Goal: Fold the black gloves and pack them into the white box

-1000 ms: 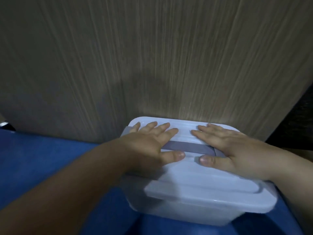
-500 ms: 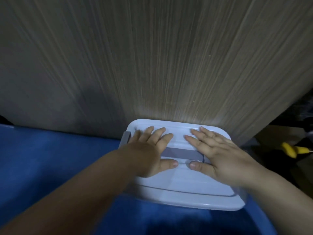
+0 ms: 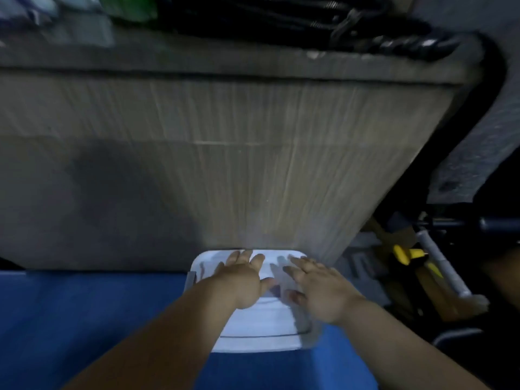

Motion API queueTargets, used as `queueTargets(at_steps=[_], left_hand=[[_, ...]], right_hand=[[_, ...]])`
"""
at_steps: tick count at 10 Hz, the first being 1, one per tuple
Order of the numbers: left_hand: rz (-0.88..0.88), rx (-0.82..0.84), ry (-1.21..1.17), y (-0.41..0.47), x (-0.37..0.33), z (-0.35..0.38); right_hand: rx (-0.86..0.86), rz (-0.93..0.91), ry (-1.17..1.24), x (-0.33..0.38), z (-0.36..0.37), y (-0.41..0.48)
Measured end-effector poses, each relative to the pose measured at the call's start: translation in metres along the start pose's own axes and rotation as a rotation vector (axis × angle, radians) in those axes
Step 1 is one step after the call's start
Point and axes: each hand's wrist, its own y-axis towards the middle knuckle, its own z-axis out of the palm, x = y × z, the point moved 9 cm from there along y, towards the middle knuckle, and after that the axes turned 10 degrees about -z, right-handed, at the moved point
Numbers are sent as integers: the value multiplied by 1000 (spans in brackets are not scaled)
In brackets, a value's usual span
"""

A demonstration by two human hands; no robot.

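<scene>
The white box [image 3: 259,330] stands on a blue surface with its lid on, pushed against a wooden panel. My left hand [image 3: 242,280] lies flat on the left half of the lid, fingers straight and spread. My right hand [image 3: 318,288] lies flat on the right half, fingers straight. A grey handle strip crosses the lid between my thumbs, mostly hidden and blurred. No black gloves are visible.
A tall wood-grain panel [image 3: 225,170] rises just behind the box, with a shelf of dark clutter on top. The blue surface [image 3: 84,319] spreads to the left and front. At the right stand a yellow-handled tool [image 3: 405,254], a white tube [image 3: 439,266] and dark objects.
The view has pulled back and tilted up, so the box and hands look smaller and the panel's top shows. Both hands stay flat on the lid.
</scene>
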Motion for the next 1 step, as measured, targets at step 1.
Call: queueTargets(at_steps=[1], left_hand=[[72, -36, -20, -23, -34, -24]], right_hand=[[-4, 74, 22, -12, -23, -31]])
